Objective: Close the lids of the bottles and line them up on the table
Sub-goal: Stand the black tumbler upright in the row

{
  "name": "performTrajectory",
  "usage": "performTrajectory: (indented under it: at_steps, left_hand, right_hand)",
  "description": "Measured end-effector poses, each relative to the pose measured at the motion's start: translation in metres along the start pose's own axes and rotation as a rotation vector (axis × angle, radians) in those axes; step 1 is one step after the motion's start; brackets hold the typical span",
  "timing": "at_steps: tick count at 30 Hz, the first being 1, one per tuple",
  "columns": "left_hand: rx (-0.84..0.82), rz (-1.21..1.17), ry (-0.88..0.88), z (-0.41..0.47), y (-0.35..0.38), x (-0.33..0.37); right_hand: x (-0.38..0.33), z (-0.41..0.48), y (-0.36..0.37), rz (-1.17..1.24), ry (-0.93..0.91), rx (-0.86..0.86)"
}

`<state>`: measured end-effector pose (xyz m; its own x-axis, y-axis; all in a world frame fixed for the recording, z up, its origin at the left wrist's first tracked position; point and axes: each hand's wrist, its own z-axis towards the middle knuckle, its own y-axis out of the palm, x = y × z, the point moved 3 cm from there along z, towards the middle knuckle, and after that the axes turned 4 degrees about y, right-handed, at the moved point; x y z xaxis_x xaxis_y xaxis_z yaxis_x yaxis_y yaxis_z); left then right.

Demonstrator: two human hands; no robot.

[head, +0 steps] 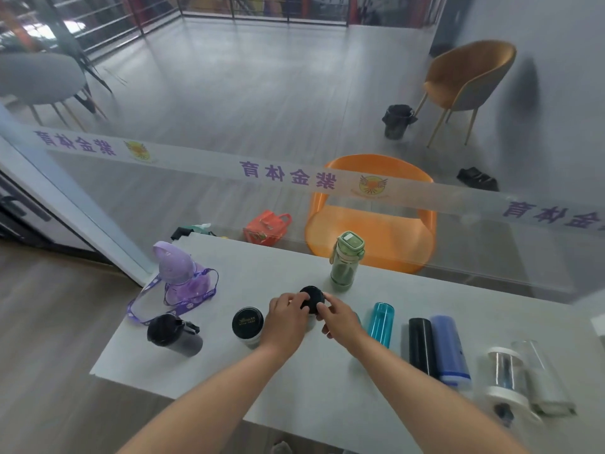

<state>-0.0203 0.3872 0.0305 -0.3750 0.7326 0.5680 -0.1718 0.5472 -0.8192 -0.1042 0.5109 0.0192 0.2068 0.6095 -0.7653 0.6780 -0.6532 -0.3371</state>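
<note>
Here both hands' fingers, left hand [286,314] and right hand [339,319], pinch the black lid [311,298]

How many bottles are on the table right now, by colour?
Purple: 1
Green: 1
Black: 4
Teal: 1
Blue: 1
Clear: 2
Total: 10
Both hands, left and right, grip one black bottle's lid.

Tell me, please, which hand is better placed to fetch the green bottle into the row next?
Probably the right hand: the green bottle stands just beyond it, though both hands now grip the black lid.
</note>
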Motion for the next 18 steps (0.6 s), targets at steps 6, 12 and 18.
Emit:
performTrajectory:
  at_steps: [6, 12, 18]
  left_hand:
    - [-0.017, 0.275, 0.087, -0.001, -0.001, 0.003]
    - [0.032, 0.361, 0.23, -0.01, 0.011, 0.023]
    - [-0.021, 0.096, 0.481, -0.03, 0.069, 0.043]
  right_hand:
    - [0.009, 0.003, -0.01, -0.015, 0.039, 0.04]
    - [0.055, -0.01, -0.043, -0.028, 0.134, 0.142]
    - [0.122, -0.019, -0.074, -0.047, 0.195, 0.287]
